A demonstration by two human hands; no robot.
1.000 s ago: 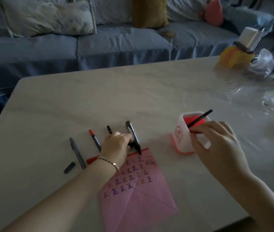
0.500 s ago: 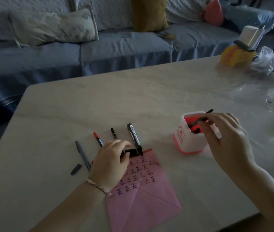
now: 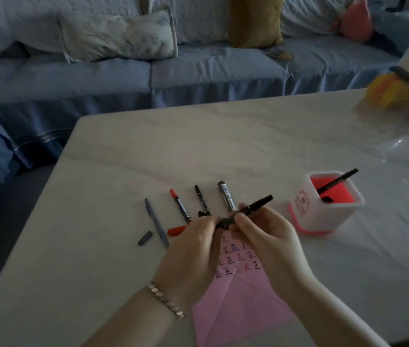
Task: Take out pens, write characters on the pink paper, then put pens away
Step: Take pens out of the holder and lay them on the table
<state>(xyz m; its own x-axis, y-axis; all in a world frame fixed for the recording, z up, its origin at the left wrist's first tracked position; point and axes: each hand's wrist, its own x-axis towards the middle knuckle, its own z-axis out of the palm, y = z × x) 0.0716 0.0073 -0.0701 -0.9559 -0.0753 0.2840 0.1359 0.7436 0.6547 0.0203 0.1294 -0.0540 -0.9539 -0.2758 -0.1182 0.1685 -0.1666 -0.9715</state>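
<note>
My left hand [image 3: 193, 249] and my right hand [image 3: 266, 236] meet above the pink paper [image 3: 238, 301], both pinching one black pen [image 3: 253, 206] that points up and right. The paper carries rows of written characters. A white and red pen holder [image 3: 323, 211] stands to the right with a black pen [image 3: 336, 181] leaning inside. On the table lie a grey pen [image 3: 156, 221], its grey cap [image 3: 145, 237], a red-tipped pen [image 3: 179, 205], a red cap [image 3: 176, 230], a thin black pen [image 3: 201, 200] and a thick black marker [image 3: 226, 195].
The pale marble table [image 3: 223, 146] has its left edge close to the pens. A yellow tissue holder [image 3: 393, 88] sits at the far right corner beside clear plastic. A blue sofa [image 3: 148, 71] with cushions runs behind the table.
My right hand left the pen holder, where one pen now leans, and came to the middle. My left hand lifted a black pen off the table, and both hands now hold it.
</note>
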